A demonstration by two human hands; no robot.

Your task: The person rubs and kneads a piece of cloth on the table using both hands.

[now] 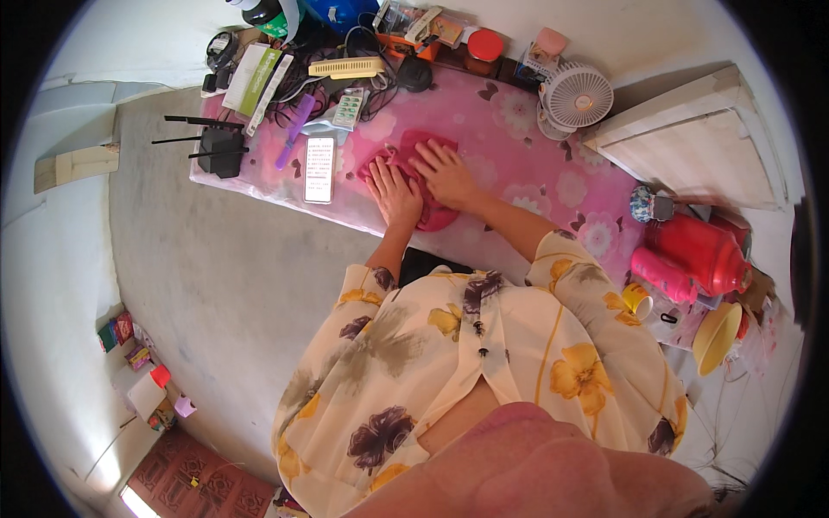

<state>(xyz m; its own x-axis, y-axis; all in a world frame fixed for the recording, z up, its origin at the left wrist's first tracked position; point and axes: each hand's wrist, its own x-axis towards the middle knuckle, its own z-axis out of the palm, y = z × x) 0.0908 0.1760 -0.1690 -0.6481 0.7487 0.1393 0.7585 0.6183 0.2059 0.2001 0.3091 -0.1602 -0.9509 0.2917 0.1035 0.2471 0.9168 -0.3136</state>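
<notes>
A crumpled dark-pink cloth [435,219] lies on the table with a pink floral cover [492,168]. My left hand [394,194] rests palm down on the cloth's left part, its fingers stretched forward. On the upper right part of the cloth lies my right hand [445,173], also palm down, its fingers slightly spread. The two hands are close beside each other. What is under the palms is hidden. To the left of the cloth is a smartphone [319,169] with a lit screen of text, and a purple comb [295,131] lies beyond it.
A black router [221,150] stands at the left end. Cables, a blister pack [350,107] and a red-lidded jar [484,50] are along the back. A white fan [576,97] stands back right; a red thermos flask [698,252] and a yellow bowl [717,339] are at the right.
</notes>
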